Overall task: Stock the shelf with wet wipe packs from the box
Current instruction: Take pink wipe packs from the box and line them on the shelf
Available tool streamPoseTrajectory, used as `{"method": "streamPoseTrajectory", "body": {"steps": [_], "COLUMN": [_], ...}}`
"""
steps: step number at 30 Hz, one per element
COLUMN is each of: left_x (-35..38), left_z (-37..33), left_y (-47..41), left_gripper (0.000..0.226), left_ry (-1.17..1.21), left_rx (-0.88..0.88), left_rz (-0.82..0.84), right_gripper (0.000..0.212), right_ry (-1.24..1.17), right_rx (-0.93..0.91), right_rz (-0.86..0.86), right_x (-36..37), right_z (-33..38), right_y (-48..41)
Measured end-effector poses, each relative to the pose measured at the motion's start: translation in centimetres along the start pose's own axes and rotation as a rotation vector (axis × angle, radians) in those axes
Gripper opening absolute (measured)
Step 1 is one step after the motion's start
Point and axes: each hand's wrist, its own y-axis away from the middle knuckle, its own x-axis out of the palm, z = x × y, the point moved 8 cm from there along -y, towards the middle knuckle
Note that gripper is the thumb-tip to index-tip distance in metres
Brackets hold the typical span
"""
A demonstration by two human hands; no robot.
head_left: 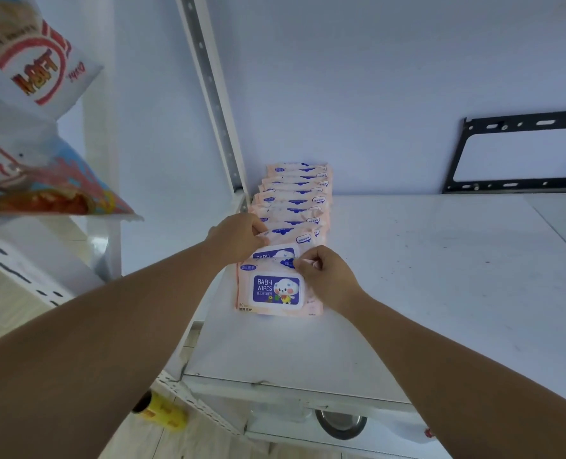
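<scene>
A row of several pink baby wipe packs (pixel 296 193) leans front to back along the left side of the white shelf (pixel 424 276), reaching the back wall. The front pack (pixel 276 289) faces me with its blue "BABY WIPES" lid. My left hand (pixel 236 238) rests on the left top edges of the packs just behind it, fingers curled on them. My right hand (pixel 326 276) pinches the front pack's upper right corner. The box is not in view.
A slotted metal upright (pixel 213 94) stands left of the row. Snack bags (pixel 26 134) hang over a neighbouring shelf at upper left. A black metal bracket (pixel 513 154) is on the wall at right. A yellow roll (pixel 162 409) and a steel bowl (pixel 341 424) lie below.
</scene>
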Motion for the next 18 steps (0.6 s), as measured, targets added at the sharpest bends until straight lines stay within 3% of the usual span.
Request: {"method": "streamPoseTrajectory", "body": {"steps": [7, 18], "left_x": [-1.0, -1.3], "left_z": [-0.5, -2.1], "left_y": [1.7, 7.1], "left_gripper": [0.037, 0.029], "left_ry": [0.107, 0.061], "left_rx": [0.045, 0.058], "left_rz": [-0.050, -0.048], "right_gripper": [0.034, 0.028], "right_ry": [0.087, 0.280], "right_rx": [-0.060, -0.172], "right_rz": [-0.048, -0.051], "right_x": [-2.5, -5.1], "right_z": [0.3, -0.3], "right_y": [1.0, 3.7]}}
